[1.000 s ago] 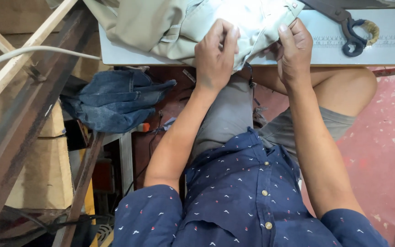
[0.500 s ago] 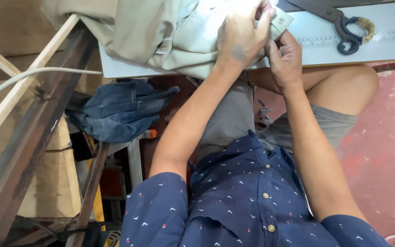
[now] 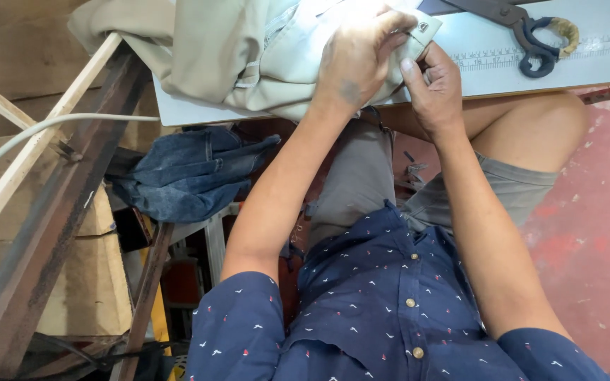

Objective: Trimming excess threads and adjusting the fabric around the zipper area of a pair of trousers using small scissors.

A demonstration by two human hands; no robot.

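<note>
Fingers: left hand (image 3: 358,60) and right hand (image 3: 435,88) pinch beige trousers' (image 3: 248,53) waistband corner.
Lie: trousers trail left of both hands.
Far right: black shears (image 3: 531,32).

Black scissors (image 3: 524,32) lie on my pale table (image 3: 531,67) along its printed ruler (image 3: 531,55), while folded jeans (image 3: 192,169) sit below the table's edge beside a rusty metal frame (image 3: 58,212) and a white cable (image 3: 44,130).
</note>
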